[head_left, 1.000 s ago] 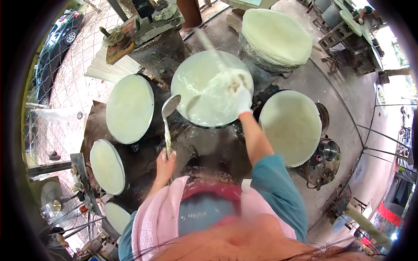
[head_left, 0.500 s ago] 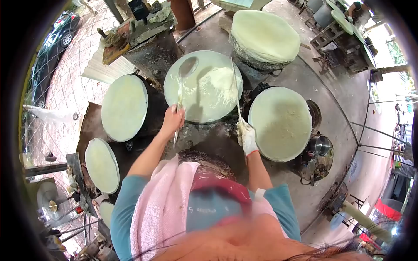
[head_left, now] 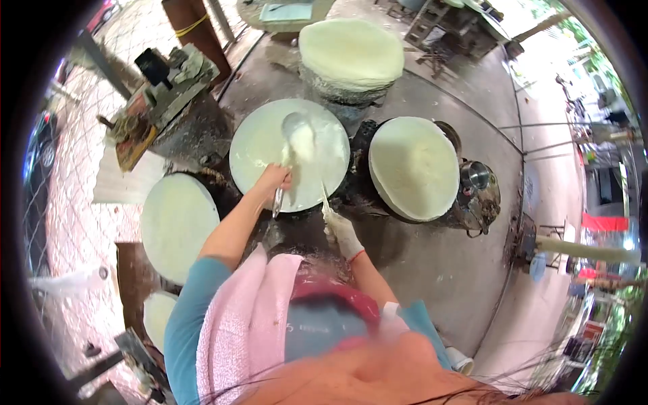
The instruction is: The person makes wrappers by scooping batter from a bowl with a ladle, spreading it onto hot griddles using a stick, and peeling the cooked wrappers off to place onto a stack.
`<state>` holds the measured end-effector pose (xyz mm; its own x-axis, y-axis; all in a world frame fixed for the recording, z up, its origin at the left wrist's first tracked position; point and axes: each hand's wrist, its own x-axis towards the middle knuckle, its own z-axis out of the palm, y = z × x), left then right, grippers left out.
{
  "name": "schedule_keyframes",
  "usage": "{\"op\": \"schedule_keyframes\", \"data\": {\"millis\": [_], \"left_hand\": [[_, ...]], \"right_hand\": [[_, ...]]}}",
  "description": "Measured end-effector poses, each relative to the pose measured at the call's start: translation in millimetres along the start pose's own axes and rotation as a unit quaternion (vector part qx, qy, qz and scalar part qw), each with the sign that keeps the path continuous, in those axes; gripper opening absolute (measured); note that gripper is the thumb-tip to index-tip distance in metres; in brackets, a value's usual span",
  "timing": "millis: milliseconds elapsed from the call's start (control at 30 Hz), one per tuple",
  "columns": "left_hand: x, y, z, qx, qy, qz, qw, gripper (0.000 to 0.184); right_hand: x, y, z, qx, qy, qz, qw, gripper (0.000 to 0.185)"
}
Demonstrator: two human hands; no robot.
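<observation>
My bare left hand (head_left: 274, 178) is closed round the handle of a large metal ladle (head_left: 295, 123). The ladle's bowl rests on or just above a wide round griddle (head_left: 251, 138), which is coated with pale wet batter. A thick white patch of batter (head_left: 303, 143) lies beside the bowl. In a white work glove, my right hand (head_left: 342, 234) grips a thin batter-smeared stick (head_left: 325, 197). The stick's far end meets the griddle's near right edge; whether it touches the surface I cannot tell.
Round pale sheets cover the right-hand griddle (head_left: 414, 169) and the left-hand griddle (head_left: 177, 226). A tall pale stack (head_left: 351, 55) stands at the back. A metal pot (head_left: 476, 175) is at the far right. A cluttered stand (head_left: 179, 101) is at the back left.
The ladle's bowl has moved right across the griddle to the thick batter. My right hand has come in closer, its stick lowered toward the near edge. The view has turned rightward.
</observation>
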<state>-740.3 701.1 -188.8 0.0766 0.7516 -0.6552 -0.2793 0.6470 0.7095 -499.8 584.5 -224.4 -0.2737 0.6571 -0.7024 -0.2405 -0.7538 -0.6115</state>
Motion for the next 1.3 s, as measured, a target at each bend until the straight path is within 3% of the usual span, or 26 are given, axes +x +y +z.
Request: {"op": "schedule_keyframes", "data": {"millis": [133,167,200,267,300,400,433,467,500,600,633,667,700,767,800,867,1000,1067,1100,1133,1200,1300], "left_hand": [[-36.6,-6.4,-20.6,-0.091,0.029,-0.029,0.995,0.011],[-40.7,-11.9,-19.8,-0.118,0.033,-0.038,0.992,0.011],[-42.9,-17.5,-20.2,-0.144,0.039,-0.048,0.988,0.01],[-39.0,-34.9,-20.6,-0.177,-0.007,-0.066,0.982,0.009],[-38.0,-40.3,-14.0,-0.172,0.003,-0.077,0.982,0.007],[-30.3,-43.3,-31.7,-0.446,-0.206,-0.105,0.864,0.01],[-40.3,-30.4,-48.7,-0.445,-0.204,-0.038,0.871,0.01],[-50.3,-19.3,-70.8,-0.441,-0.202,0.029,0.874,0.011],[-55.8,-22.6,-91.9,-0.485,-0.279,0.036,0.828,0.014],[-113.7,5.7,-79.7,-0.334,-0.33,0.054,0.881,0.021],[-126.6,18.3,-74.7,-0.296,-0.315,0.066,0.899,0.024],[-132.7,32.5,-69.1,-0.256,-0.3,0.085,0.915,0.027],[-134.4,41.1,-66.2,-0.291,-0.29,0.086,0.908,0.027],[-121.6,49.6,-69.2,-0.458,-0.345,0.001,0.819,0.025],[-116.7,51.3,-67.0,-0.512,-0.363,-0.034,0.778,0.025],[-111.5,47.1,-54.1,-0.502,-0.349,-0.027,0.791,0.022],[-127.0,43.3,-13.8,-0.497,-0.335,0.043,0.799,0.022],[-156.9,40.0,16.2,-0.499,-0.389,0.138,0.762,0.025],[-159.3,38.2,30.5,-0.476,-0.469,0.167,0.725,0.028],[-163.3,36.7,44.7,-0.445,-0.424,0.194,0.764,0.03],[-177.2,31.6,69.9,-0.381,-0.327,0.254,0.827,0.034],[-197.0,26.2,89.9,-0.457,-0.248,0.167,0.838,0.032]], "right_hand": [[-10.1,-2.3,-2.4,-0.013,0.103,-0.101,0.99,0.025],[-10.0,6.3,5.0,-0.025,0.15,-0.042,0.987,0.032],[-8.5,18.4,16.7,-0.067,0.127,-0.059,0.988,0.029],[-8.7,30.1,59.3,-0.023,0.065,-0.028,0.997,0.026],[-17.3,23.1,75.1,-0.044,0.042,0.031,0.998,0.027],[-33.3,-0.9,92.9,0.014,0.008,0.063,0.998,0.023],[-41.8,-16.6,86.1,0.043,-0.013,0.066,0.997,0.02],[-53.5,-32.4,90.6,-0.02,0.061,0.017,0.998,0.023],[-45.5,-31.3,68.3,-0.017,0.056,-0.061,0.996,0.021],[-20.4,-32.6,38.0,-0.014,0.141,-0.119,0.983,0.029],[-8.4,-28.6,28.9,-0.104,0.16,-0.068,0.979,0.033],[10.6,-10.5,21.2,-0.2,0.136,-0.174,0.955,0.032],[14.1,-4.2,19.6,-0.224,0.077,-0.145,0.961,0.033],[12.7,-0.6,14.9,-0.337,0.0,-0.1,0.936,0.038],[14.6,-0.3,4.6,-0.334,0.03,-0.117,0.935,0.039],[12.0,2.7,-30.4,-0.326,0.101,-0.146,0.929,0.041],[-14.8,-10.7,-104.8,-0.467,0.112,-0.264,0.836,0.068],[-58.5,-66.3,-112.2,-0.565,0.177,-0.242,0.769,0.096],[-55.1,-73.0,-130.1,-0.555,0.212,-0.297,0.747,0.1],[-46.0,-82.0,-142.8,-0.541,0.248,-0.353,0.722,0.104],[-41.1,-114.9,-139.2,-0.655,0.289,-0.243,0.654,0.109],[-15.3,-124.3,-149.5,-0.695,0.243,-0.242,0.632,0.099]]}}
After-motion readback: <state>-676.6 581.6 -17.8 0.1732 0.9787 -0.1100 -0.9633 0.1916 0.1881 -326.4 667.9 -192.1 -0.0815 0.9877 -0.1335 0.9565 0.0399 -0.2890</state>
